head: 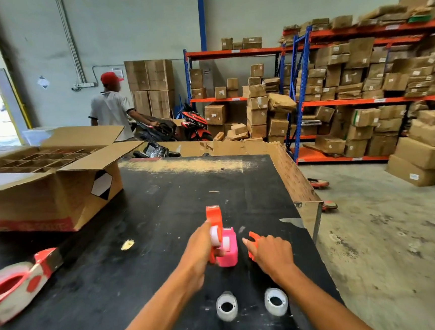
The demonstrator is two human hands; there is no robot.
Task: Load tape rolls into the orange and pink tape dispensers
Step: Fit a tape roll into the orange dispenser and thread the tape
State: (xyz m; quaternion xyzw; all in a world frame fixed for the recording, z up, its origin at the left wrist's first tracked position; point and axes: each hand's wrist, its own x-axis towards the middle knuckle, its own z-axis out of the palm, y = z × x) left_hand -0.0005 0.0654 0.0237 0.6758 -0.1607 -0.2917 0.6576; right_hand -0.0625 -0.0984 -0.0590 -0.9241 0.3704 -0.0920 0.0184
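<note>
While left hand [196, 248] grips orange dispenser [214, 219] beside pink dispenser [229, 253], right hand [270, 252] clasps orange piece [253, 238]

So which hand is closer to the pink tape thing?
The left hand: it touches the pink dispenser's left side. The right hand is apart, off to its right.

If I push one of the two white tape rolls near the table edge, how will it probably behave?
The left white tape roll lies flat with its hole facing up, so it would likely slide on the black table, not roll. It looks small and hollow, so probably light. The table edge is close, so a hard push might send it off.
</note>
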